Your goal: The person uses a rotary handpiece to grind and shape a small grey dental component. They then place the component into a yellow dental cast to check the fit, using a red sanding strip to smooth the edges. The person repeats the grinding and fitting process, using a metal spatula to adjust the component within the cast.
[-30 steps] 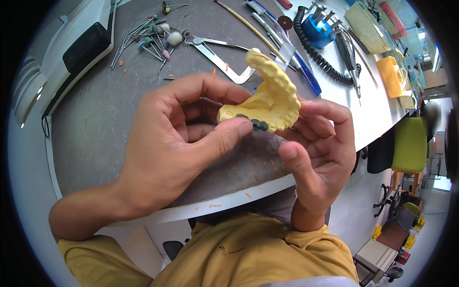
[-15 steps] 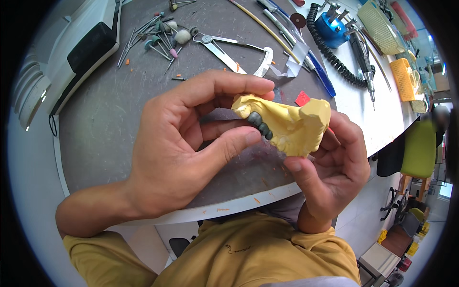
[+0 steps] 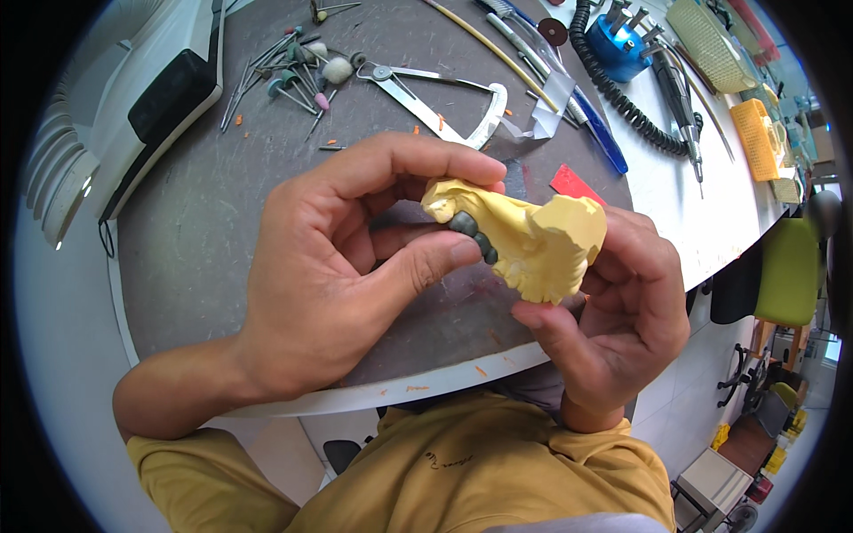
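Rotary burs [image 3: 302, 78] and a metal caliper [image 3: 416, 104] are lying on the scratched grey worktop [image 3: 195, 266]; above it, the half-curled left hand [image 3: 315, 258] and right hand [image 3: 631, 302] are gripping a matte yellow dental cast [image 3: 526, 233], the left thumb [image 3: 444, 255] partly covering its rounded dark-green crowns [image 3: 464, 223].

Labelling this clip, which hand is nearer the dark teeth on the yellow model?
Left. The left hand has its thumb beside the dark teeth; the right hand holds the yellow model farther right.

A silver metal caliper [image 3: 418, 106] lies beside metal-shanked grinding bits [image 3: 295, 75] on the scratched grey counter [image 3: 191, 240]; a lime-green-and-black chair [image 3: 785, 275] stands beyond.
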Available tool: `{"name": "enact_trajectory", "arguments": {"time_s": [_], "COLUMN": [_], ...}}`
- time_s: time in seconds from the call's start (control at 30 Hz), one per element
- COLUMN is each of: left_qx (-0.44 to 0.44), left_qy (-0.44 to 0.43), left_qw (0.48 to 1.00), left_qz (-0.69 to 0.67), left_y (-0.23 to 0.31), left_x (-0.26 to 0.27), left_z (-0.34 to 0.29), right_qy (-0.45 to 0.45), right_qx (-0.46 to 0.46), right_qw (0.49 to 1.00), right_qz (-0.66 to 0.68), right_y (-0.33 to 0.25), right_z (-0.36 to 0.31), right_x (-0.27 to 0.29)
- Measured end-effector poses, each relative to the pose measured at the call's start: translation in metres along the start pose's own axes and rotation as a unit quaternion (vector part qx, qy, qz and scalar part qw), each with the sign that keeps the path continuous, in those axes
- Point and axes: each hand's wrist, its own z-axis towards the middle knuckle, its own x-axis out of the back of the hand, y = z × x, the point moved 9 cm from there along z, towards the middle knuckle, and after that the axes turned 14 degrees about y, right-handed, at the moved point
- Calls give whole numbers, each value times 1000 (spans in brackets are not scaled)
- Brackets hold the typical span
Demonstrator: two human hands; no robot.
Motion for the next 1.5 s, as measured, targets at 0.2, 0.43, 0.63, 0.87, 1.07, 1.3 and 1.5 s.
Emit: {"name": "enact_trajectory", "arguments": {"time_s": [0.2,0.43,0.63,0.87,1.07,1.3,1.5], "left_qx": [7,71,81,88,66,59,61], "left_qy": [-37,-106,-124,-123,-126,-121,-122], "left_qw": [997,987,984,983,986,987,987], "left_qz": [-60,-98,-102,-103,-88,-84,-85], "left_y": [-1,-13,-12,-13,-11,-11,-13], "left_x": [-3,-8,-11,-13,-13,-12,-11], "left_z": [3,9,7,6,7,7,8], "right_qy": [23,80,29,19,30,31,35], "right_qx": [-9,-89,-2,14,48,55,47], "right_qw": [998,993,997,997,994,995,995], "right_qz": [50,-21,-75,-77,-88,-82,-85], "right_y": [2,3,-4,-7,-8,-9,-7], "right_z": [0,-7,-6,-5,-5,-4,-4], "right_x": [-1,1,-1,-2,-2,-2,-3]}}
